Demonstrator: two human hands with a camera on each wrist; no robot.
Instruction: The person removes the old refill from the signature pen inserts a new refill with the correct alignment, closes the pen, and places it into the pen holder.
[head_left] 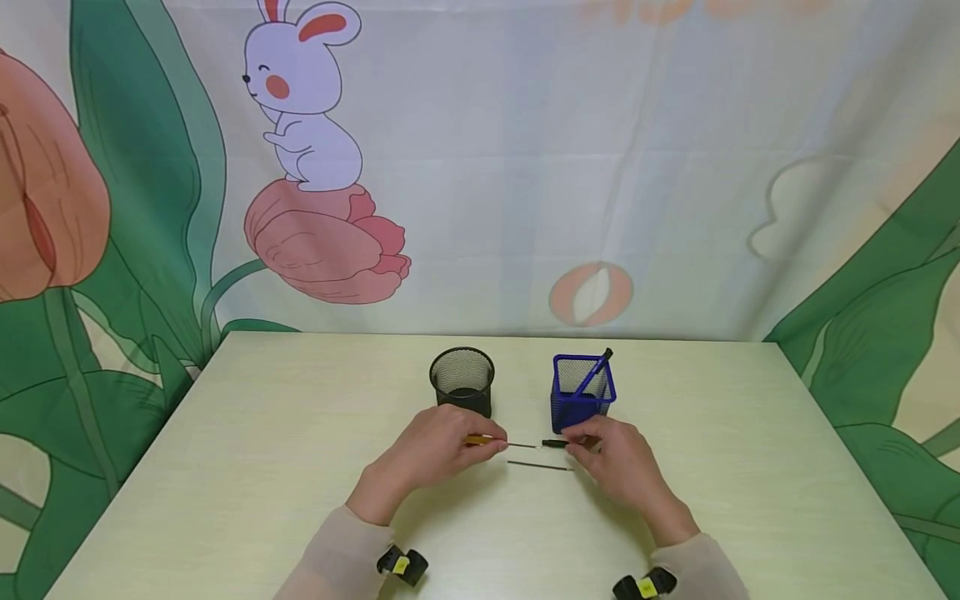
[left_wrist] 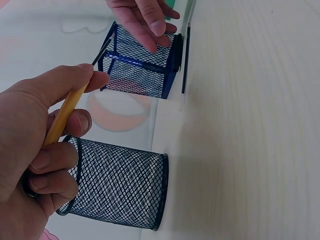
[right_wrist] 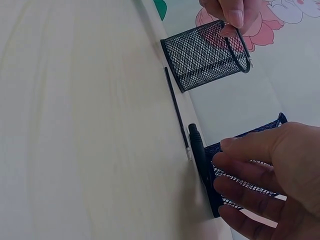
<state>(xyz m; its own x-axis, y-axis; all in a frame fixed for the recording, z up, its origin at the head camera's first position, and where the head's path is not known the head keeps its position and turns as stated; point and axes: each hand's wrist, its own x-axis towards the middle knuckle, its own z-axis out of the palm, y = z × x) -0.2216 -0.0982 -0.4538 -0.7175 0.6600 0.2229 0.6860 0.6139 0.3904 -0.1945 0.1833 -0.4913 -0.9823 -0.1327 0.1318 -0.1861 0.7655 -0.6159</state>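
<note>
My left hand (head_left: 442, 446) grips a yellow pen barrel (left_wrist: 67, 115); a thin dark refill (left_wrist: 101, 51) sticks out of its end, with thumb and forefinger pinched near that end. On the table lies a loose dark refill (head_left: 538, 465), between the two hands. My right hand (head_left: 618, 462) hovers by a black pen part (right_wrist: 198, 152) lying in front of the blue mesh holder (head_left: 573, 412). In the right wrist view its fingers are loosely bent, with nothing seen between them. The black part's far end is hidden behind the fingers in the head view.
A round black mesh pen cup (head_left: 462, 375) stands just behind my left hand. In the square blue holder leans a blue pen (head_left: 591, 377). A printed cloth (head_left: 480, 208) hangs behind the pale table (head_left: 247, 467).
</note>
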